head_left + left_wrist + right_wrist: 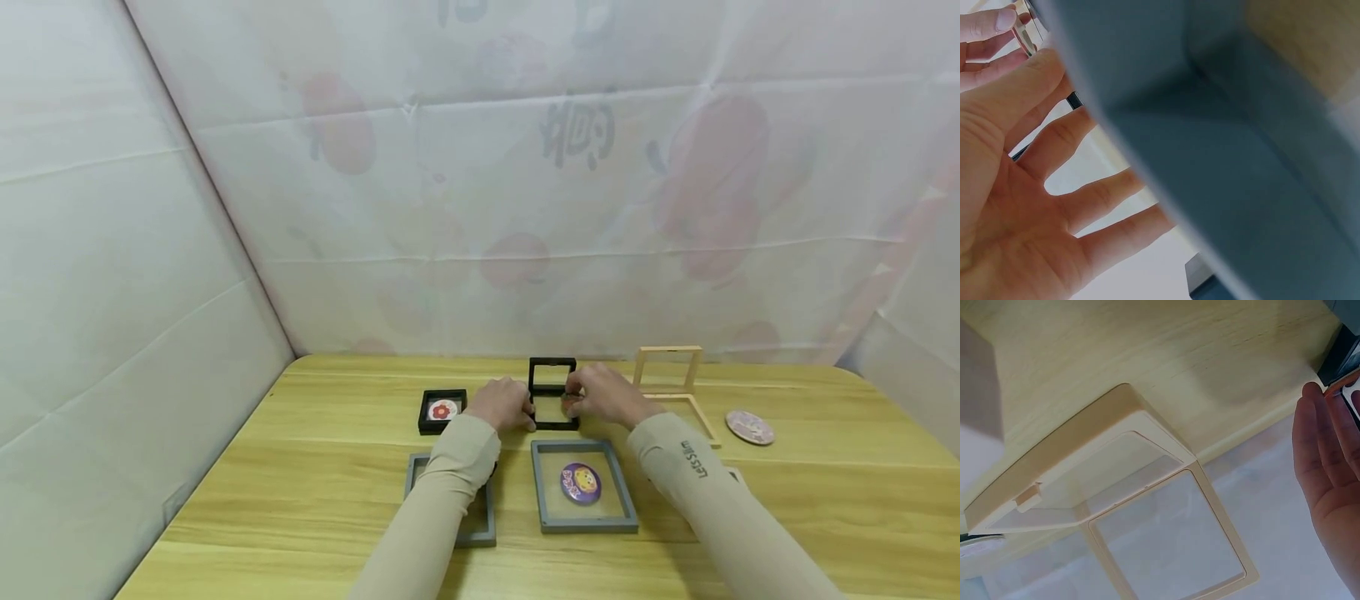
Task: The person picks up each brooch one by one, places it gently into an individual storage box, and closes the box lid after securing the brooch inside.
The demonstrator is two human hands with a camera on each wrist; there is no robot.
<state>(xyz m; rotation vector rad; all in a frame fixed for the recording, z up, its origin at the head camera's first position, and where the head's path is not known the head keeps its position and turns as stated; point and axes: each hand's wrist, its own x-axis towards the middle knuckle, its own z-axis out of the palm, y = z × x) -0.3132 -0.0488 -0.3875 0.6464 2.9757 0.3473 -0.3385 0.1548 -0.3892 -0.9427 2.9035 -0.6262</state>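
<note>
A small black display frame (pixel 553 426) stands hinged open on the table, its upper half upright. My left hand (pixel 498 403) holds the left edge of its lower half between thumb and fingers; the other fingers (pixel 1110 194) are spread. My right hand (pixel 609 395) pinches a small reddish round badge (pixel 570 405) above the frame's right side. In the left wrist view the badge (pixel 1024 39) shows its thin edge. The right wrist view catches only part of the right hand (pixel 1334 481); the badge's face is hidden there.
A closed black frame (pixel 432 428) with a flower badge lies left. Two grey frames (pixel 588 527) (pixel 480 540) lie nearer, one bearing a purple badge (pixel 581 483). An open beige frame (pixel 703 417) and a pale round badge (pixel 750 427) are at right. Fabric walls (pixel 480 208) enclose the table.
</note>
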